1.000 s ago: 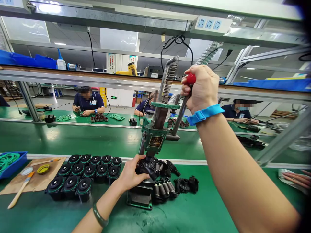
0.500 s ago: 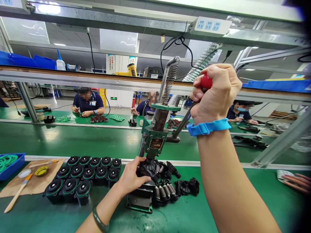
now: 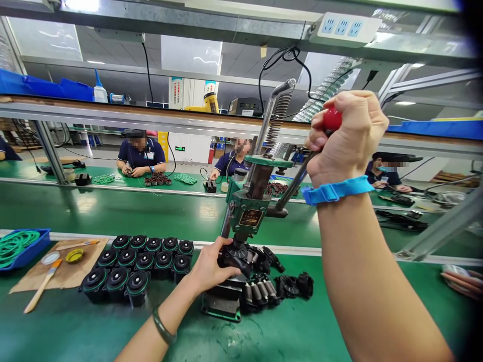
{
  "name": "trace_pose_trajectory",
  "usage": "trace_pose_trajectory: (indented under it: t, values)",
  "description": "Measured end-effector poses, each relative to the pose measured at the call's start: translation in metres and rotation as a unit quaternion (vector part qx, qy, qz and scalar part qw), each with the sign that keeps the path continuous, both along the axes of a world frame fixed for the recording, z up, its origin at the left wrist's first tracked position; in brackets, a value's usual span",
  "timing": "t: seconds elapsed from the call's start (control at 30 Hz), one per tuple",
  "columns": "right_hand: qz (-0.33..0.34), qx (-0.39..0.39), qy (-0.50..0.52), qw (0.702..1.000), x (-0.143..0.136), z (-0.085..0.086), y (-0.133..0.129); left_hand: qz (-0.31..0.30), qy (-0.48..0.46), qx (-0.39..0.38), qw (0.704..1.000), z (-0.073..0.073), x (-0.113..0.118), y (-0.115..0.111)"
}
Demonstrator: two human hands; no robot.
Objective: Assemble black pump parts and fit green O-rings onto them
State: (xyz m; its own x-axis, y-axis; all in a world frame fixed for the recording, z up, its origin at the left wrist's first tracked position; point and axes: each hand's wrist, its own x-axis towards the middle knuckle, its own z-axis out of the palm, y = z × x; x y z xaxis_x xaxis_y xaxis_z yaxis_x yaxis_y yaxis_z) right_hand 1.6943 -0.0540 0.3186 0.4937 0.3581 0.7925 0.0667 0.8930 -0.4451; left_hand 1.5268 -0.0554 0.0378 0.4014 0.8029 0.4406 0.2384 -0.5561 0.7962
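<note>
My right hand, with a blue strap at the wrist, is closed around the red ball knob of the raised lever on a green hand press. Under the press ram, a black plastic housing is held by my left hand, thumb on the near side and fingers on the far side. Part of the housing is hidden by the hand and the ram. Just right of the press base lie black parts with metal cylinders and more black plastic pieces.
Left of the press stand rows of black housings with green rings. Farther left are a brush on brown paper and a blue tray of green rings. A shelf crosses above; co-workers sit beyond the bench.
The camera view has shifted, so the bench and press appear farther right. Both hands keep their grips, and the lever stands at about the same angle.
</note>
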Motion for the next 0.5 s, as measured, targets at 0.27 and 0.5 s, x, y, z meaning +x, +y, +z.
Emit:
trace_pose_trajectory:
  t: [0.27, 0.5]
  values:
    - [-0.047, 0.059, -0.003, 0.997, -0.0018, -0.0080, -0.0036, 0.004, 0.012, -0.005, 1.000, -0.0003, -0.0005, 0.0001]
    - [-0.069, 0.064, -0.007, 0.996, -0.0012, -0.0086, -0.0044, 0.005, 0.011, -0.002, 1.000, -0.0002, -0.0007, 0.0005]
